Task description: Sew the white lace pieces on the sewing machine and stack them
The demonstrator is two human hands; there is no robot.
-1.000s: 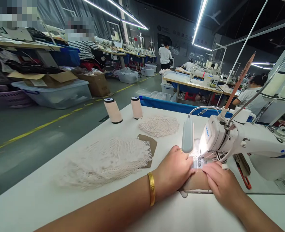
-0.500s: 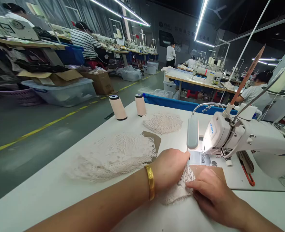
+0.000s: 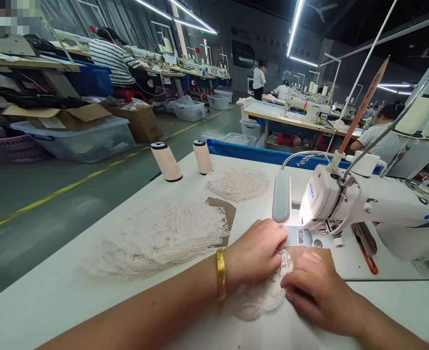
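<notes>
Low in front of the sewing machine [image 3: 318, 201], a piece of white lace [image 3: 261, 301] with a scalloped edge lies partly under my hands. My left hand [image 3: 258, 250], wearing a gold bangle, is closed with its fingertips gripping the lace's upper end. My right hand [image 3: 318, 289] pinches the lace's right edge between thumb and fingers, its other fingers resting over a brown card piece [image 3: 325, 253]. The lace between both hands is partly hidden by them. To the left lies a larger pile of lace [image 3: 159, 238] on another brown card [image 3: 229, 214].
A smaller lace pile [image 3: 239, 184] and two thread cones [image 3: 166, 163] stand farther back on the white table [image 3: 54, 311]. A grey lamp [image 3: 282, 197] hangs beside the needle. Orange-handled snips [image 3: 369, 260] lie right of it. Several people work at other machines.
The lace under my hands has spread lower, its scalloped edge now showing. My left fingers have curled in on its upper end. The camera view has shifted slightly right.
</notes>
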